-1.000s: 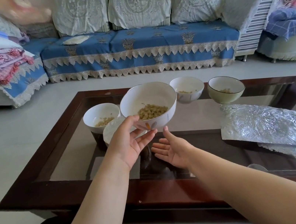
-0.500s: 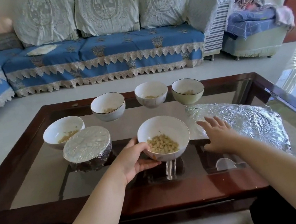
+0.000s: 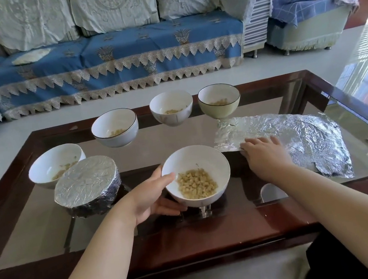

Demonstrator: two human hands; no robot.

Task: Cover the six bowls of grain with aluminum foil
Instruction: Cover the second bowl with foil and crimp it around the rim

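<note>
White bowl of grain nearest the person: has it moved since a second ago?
Yes. The white bowl of grain came down from mid-air onto the glass table, right of the foil-covered bowl.

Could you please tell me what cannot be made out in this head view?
- Contents of the foil-covered bowl: hidden by foil.
- Fingertips of the left hand: behind the near bowl.
- Number of foil sheets: stack overlaps.
- Right hand grip: unclear.
</note>
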